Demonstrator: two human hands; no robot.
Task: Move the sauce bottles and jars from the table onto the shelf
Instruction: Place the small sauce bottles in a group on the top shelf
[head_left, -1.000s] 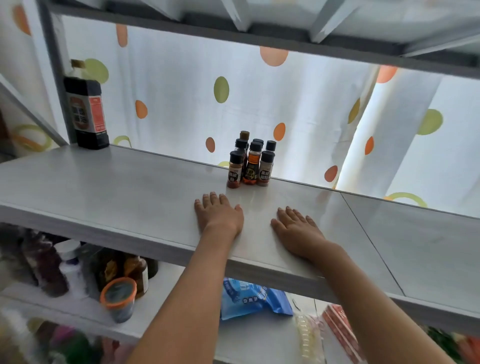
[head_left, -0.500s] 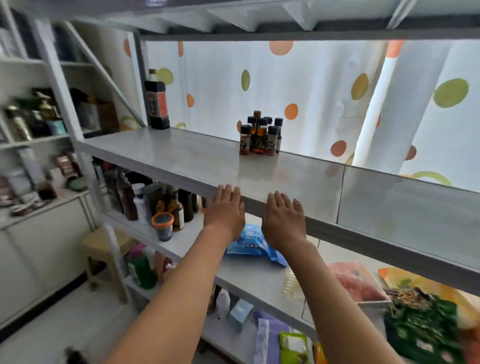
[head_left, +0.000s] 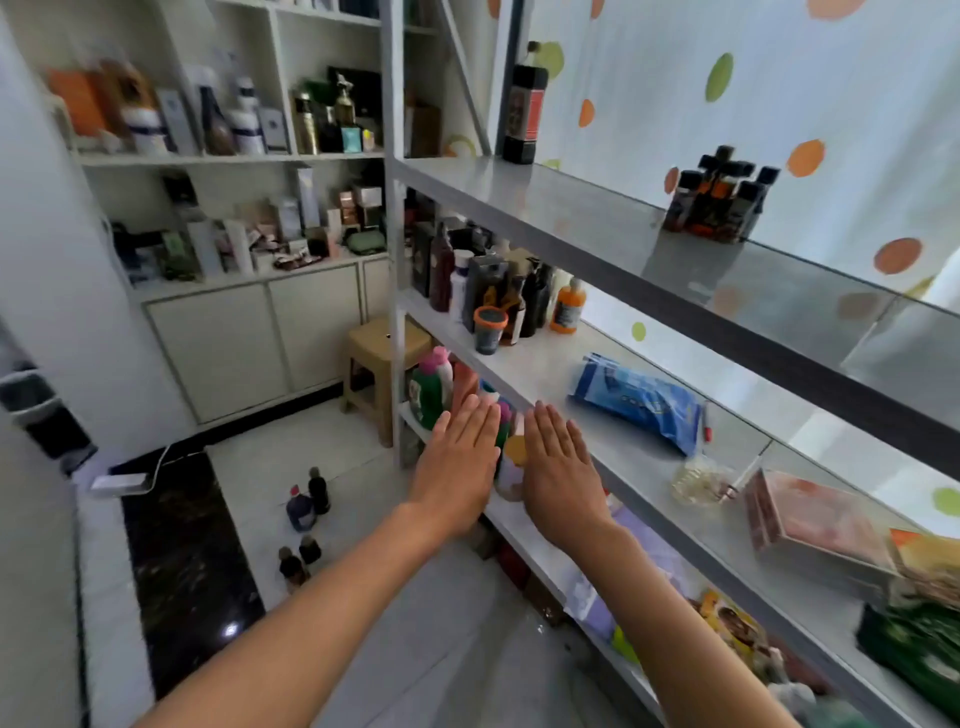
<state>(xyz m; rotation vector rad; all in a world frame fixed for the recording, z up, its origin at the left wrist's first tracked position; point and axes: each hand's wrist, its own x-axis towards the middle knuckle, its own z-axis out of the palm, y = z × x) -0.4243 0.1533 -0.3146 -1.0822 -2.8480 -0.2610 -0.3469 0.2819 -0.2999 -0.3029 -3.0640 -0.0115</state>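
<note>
White floor tiles (head_left: 332, 457) and a dark stone strip (head_left: 176, 561) fill the lower left, with a grey metal rack (head_left: 779, 364) running from 5 o'clock up toward 12 o'clock along the right side.

Nearest, two bare forearms reach forward from the bottom edge. The left hand (head_left: 460, 467) and the right hand (head_left: 563, 470) hang side by side near the centre, palms down, fingers straight and together, holding nothing and touching nothing that can be made out; the right one hovers over the front edge of the rack's middle board.

At 7 o'clock from the hands, four small dark bottles (head_left: 304, 519) stand upright on the floor in two pairs, long axes vertical, caps up.

On the middle board, at 3 o'clock from the hands, one blue pouch (head_left: 636, 397) lies flat. Farther along, toward 12 o'clock, a crowd of upright bottles stands with one orange-rimmed tub (head_left: 490, 330) in front; their count is unclear.

On the top board (head_left: 571, 208), at 1 o'clock, a tight cluster of sauce bottles (head_left: 719, 200) stands upright with black caps up; about seven, though blur makes the count uncertain. At 12 o'clock, at the board's far end, one tall dark bottle (head_left: 524, 111) stands upright against the dotted curtain (head_left: 779, 78).

One tan stool (head_left: 379, 358) sits beyond the rack's post, and white wall shelves (head_left: 234, 156) of boxes and bottles close the far left.
</note>
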